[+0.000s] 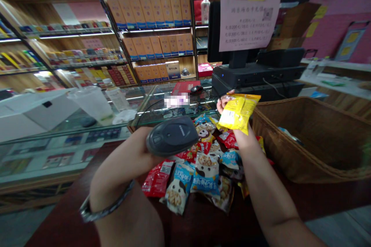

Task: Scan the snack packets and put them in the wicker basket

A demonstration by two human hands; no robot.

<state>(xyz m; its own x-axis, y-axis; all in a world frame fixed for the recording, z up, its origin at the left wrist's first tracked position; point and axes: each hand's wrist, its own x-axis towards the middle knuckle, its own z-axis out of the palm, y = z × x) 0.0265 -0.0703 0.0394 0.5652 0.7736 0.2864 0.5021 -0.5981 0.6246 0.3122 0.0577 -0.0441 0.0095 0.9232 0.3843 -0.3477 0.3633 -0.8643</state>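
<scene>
Scanner point(172, 136), dark grey, lies across the view in the left hand point(142, 146), its long axis running left to right and its broad squared end turned toward the right hand point(224, 103). The left hand grips it from the near side and below, the handle mostly hidden. Farther forward, the right hand grasps a yellow packet point(241, 109) by its far left side; the packet tilts, its white patch facing the wearer, and which side is longer is unclear. Open air separates scanner and packet. Below both grips, snack bags point(206, 170) crowd the dark red table point(191, 225). A brown basket point(279, 156) stands just right of the right forearm, its near rim edging the room there; beyond that hand sits a monitor point(213, 34). Left of the left hand runs a glass counter point(37, 144).
</scene>
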